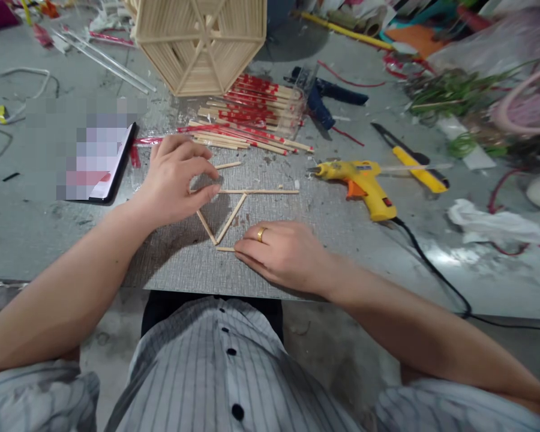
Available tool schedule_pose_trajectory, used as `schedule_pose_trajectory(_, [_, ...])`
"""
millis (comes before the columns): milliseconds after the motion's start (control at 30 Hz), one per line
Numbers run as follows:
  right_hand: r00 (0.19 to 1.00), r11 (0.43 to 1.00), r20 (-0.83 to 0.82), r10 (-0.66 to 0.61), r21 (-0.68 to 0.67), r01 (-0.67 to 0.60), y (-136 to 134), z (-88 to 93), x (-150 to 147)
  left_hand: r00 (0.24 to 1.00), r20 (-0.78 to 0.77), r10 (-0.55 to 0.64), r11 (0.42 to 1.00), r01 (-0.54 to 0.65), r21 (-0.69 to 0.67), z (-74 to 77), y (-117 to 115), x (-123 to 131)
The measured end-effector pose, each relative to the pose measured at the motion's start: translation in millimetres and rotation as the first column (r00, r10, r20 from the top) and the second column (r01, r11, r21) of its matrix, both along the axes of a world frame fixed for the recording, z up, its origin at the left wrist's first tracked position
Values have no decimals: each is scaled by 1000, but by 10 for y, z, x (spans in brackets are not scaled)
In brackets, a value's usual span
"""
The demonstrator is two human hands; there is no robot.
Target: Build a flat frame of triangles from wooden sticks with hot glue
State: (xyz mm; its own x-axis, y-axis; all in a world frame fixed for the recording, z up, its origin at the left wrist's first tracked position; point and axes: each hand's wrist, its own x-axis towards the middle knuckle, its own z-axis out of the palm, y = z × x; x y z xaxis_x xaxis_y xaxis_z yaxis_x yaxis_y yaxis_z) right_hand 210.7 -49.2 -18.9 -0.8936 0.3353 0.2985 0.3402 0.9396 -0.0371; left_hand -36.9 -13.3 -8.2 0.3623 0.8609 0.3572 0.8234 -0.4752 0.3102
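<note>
Sticks of pale, smooth wood make up the work I am watching from my remote seat. A long stick (272, 192) lies crosswise on the grey, streaky-textured tabletop (175, 267), and below it two slim sticks form a V (231, 218), point toward the wearer's body; its right arm meets the long stick from below, while its left arm runs up toward the left hand (175, 177). On my feed that hand is curved, thumb and forefinger bent with a gap between them, the thumb tip at the long stick's left end. The right hand (288, 255), wearing a gold-coloured ring (261, 234), has its fingers close together and pinches the right end of a short stick (225, 249), whose free end lies just beside the V's point. Another loose stick (228, 165) lies beyond the long one, near the left fingertips.

Farther off I see a many-sided form (202, 45) of stacked sticks, ribbed along its walls, with spokes meeting at its middle. Just nearer lie red-patterned sticks (261, 117), some in clear, crinkled plastic. To the right sits a yellow plastic glue gun (362, 183) with an orange trigger; to the left, a glossy phone (103, 162).
</note>
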Motion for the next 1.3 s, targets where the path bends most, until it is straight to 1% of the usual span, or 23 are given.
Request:
schedule_pose_trajectory(200, [999,999,-39,-10,34,11,1,-34,-15,1000,17,0,1000,0,24,-12,1,-18])
schedule_pose_trajectory(333, [998,998,-66,7,64,-2,25,-41,-11,1000,19,-9,1000,9,26,-26,6,-35])
schedule_pose_trajectory(633, [998,998,-58,-17,59,21,47,-47,-11,998,61,-13,999,11,42,-53,22,-26])
schedule_pose_trajectory(833, [998,999,-61,-9,49,12,27,-55,-39,1000,26,8,1000,-8,1,14,12,-19])
schedule_pose_trajectory(933, [997,998,-81,-12,54,16,31,-43,-49,1000,12,22,1000,-23,12,45,5,-28])
schedule_pose_trajectory(1100, [994,999,-106,-32,-8,32,122,44,67,999,38,33,995,-36,88,47,13,-79])
schedule_pose_trajectory(1200, [988,996,-134,-79,-62,71,203,120,187,997,51,63,994,-68,91,65,21,-106])
schedule_pose_trajectory(1300, [990,993,-127,-63,-110,49,242,164,245,992,61,107,990,-112,89,98,19,-118])
